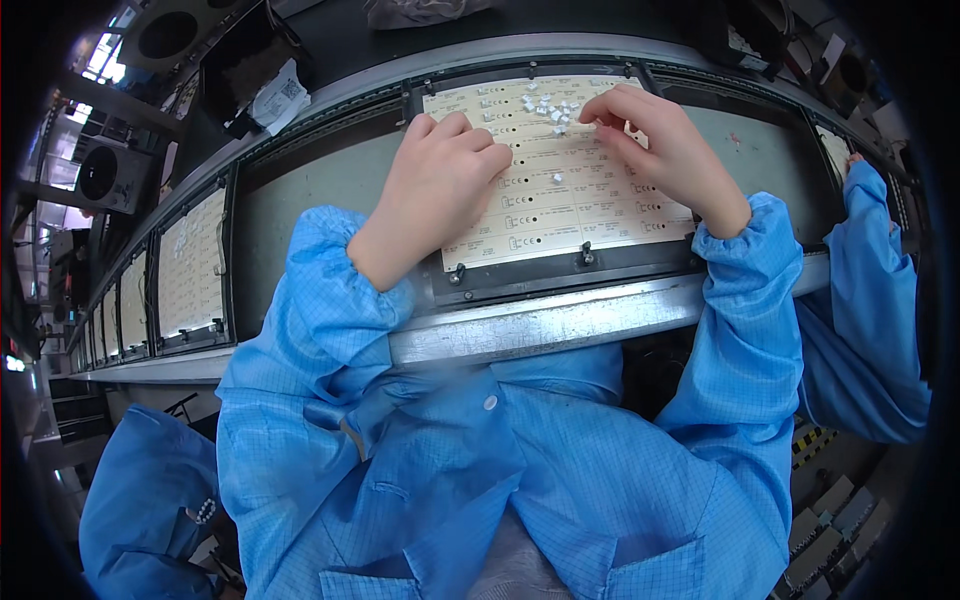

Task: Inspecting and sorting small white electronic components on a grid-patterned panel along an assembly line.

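A cream printed circuit board panel (570,215) with rows of printed marks and dark holes lies in a dark frame in front of me. My left hand (440,185) is over its left side, fingers curled closed with the tips turned down near the board; what they hold, if anything, is hidden. Small white block-shaped parts (548,108) are heaped loosely on the panel's far middle. Just right of that heap is my right hand (665,145), its thumb and forefinger bent with a small gap between the tips. One single white part (557,179) sits apart, nearer me.
A metal rail (550,320) runs along the near edge of the line. More framed panels (192,265) stand to the left. A black bin (250,70) with a white bag (280,98) is at the far left. Another person's blue sleeve (865,240) is at the right.
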Motion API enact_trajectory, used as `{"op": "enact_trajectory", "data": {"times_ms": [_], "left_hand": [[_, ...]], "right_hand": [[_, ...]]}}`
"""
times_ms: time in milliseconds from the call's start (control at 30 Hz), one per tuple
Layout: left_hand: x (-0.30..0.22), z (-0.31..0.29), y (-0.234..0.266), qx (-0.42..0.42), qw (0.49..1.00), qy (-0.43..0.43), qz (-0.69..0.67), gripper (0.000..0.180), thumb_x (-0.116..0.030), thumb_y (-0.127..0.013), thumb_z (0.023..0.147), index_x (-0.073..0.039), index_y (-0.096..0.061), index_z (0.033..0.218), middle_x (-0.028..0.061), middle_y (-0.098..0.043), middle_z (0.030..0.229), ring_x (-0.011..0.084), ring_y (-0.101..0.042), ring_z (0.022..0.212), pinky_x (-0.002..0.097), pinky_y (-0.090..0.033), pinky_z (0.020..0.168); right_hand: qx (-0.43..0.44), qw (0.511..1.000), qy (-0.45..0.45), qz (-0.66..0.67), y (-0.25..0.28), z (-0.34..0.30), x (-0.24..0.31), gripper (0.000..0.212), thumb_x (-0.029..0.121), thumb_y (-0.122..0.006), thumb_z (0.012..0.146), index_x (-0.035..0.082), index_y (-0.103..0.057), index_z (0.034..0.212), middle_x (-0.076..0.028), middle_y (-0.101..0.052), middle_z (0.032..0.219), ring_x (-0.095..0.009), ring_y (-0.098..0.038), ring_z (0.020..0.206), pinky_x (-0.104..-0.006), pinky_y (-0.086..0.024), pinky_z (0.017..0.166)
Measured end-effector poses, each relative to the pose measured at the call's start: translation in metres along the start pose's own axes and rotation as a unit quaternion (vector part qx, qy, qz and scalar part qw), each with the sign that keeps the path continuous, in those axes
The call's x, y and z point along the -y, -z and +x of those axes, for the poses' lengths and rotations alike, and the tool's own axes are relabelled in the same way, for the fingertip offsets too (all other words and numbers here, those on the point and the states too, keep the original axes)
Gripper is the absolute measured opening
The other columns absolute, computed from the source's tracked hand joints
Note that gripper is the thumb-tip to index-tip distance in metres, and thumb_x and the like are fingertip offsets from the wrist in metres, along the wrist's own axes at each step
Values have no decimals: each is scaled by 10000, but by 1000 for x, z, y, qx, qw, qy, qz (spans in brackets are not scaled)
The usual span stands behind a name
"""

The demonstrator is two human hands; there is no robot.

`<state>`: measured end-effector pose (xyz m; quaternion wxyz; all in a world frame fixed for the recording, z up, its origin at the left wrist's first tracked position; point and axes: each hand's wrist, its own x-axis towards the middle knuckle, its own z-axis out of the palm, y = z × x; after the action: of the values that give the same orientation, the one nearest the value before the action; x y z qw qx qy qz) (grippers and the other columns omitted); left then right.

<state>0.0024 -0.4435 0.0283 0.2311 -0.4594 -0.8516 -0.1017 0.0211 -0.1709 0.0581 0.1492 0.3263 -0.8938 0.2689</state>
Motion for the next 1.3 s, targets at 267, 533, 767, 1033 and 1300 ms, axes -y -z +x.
{"op": "enact_trajectory", "data": {"times_ms": [267, 533, 767, 1033, 1300], "left_hand": [[-27, 20, -12, -16, 997, 15, -74, 159, -192, -714, 789, -140, -687, 936, 13, -652, 960, 213, -604, 951, 381, -403, 848], [-12, 21, -10, -25, 986, 9, -166, 81, -110, -656, 821, -80, -642, 896, 76, -662, 827, 242, -648, 854, 377, -457, 801], [2, 16, 9, 35, 929, 129, -344, 149, -105, -656, 846, -22, -650, 969, 125, -697, 820, 194, -676, 707, 318, -530, 623], [7, 12, 1, -26, 938, 157, -307, 164, -110, -643, 858, -47, -723, 987, 89, -707, 840, 184, -658, 699, 299, -531, 654], [7, 14, -5, -20, 948, 161, -275, 134, -98, -639, 846, -41, -708, 945, 136, -700, 819, 268, -687, 733, 358, -550, 676]], "right_hand": [[74, 967, -208, 128, 28, -17, -7, 133, 70, -636, 938, 1, -642, 1051, -57, -679, 880, -113, -621, 756, -251, -500, 692], [127, 972, -196, 33, 24, -23, -3, 88, 36, -677, 875, 6, -674, 958, -50, -630, 839, -133, -566, 709, -269, -471, 652], [140, 964, -222, 43, 21, -21, -5, 116, 18, -694, 838, -4, -676, 951, -74, -634, 867, -166, -578, 772, -289, -469, 684], [128, 970, -206, -10, 21, -24, -3, 128, 7, -690, 827, -12, -679, 953, -99, -657, 898, -211, -630, 838, -317, -499, 726], [116, 982, -142, -45, 19, -23, -1, 119, -12, -669, 829, -23, -659, 947, -120, -652, 895, -237, -644, 814, -330, -513, 715]]}}
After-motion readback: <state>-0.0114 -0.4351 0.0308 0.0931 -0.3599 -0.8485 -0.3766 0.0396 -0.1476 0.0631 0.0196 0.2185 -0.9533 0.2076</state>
